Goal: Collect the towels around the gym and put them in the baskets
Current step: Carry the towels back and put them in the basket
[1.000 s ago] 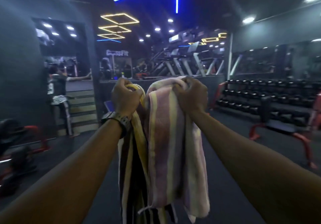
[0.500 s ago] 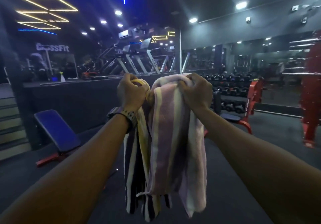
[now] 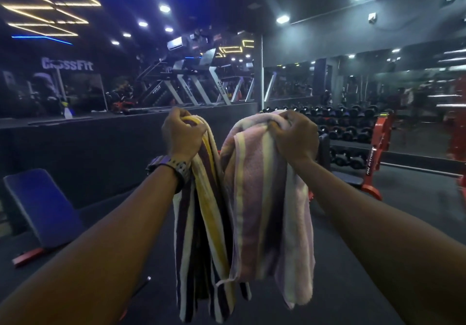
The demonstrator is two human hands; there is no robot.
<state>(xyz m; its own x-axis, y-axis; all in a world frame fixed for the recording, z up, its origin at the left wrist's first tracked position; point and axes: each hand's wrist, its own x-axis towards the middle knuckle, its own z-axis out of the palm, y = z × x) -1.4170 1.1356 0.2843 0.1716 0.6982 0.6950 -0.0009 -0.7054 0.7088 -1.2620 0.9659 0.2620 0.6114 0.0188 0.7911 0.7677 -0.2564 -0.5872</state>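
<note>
From the head view we see both arms stretched forward. Our left hand [image 3: 182, 134] is fisted around the top of the dark-and-yellow striped towel [image 3: 201, 236]; our right hand [image 3: 293, 135] grips the bunched pink striped towel [image 3: 267, 211] — the two hang side by side, touching lower down. Left of the pink towel sits a blue bench [image 3: 42, 206]; right of it, the dumbbell rack [image 3: 350, 127].

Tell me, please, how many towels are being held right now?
2: a yellow, white and dark striped towel hangs from the left hand; a pink striped towel from the right hand.
</note>
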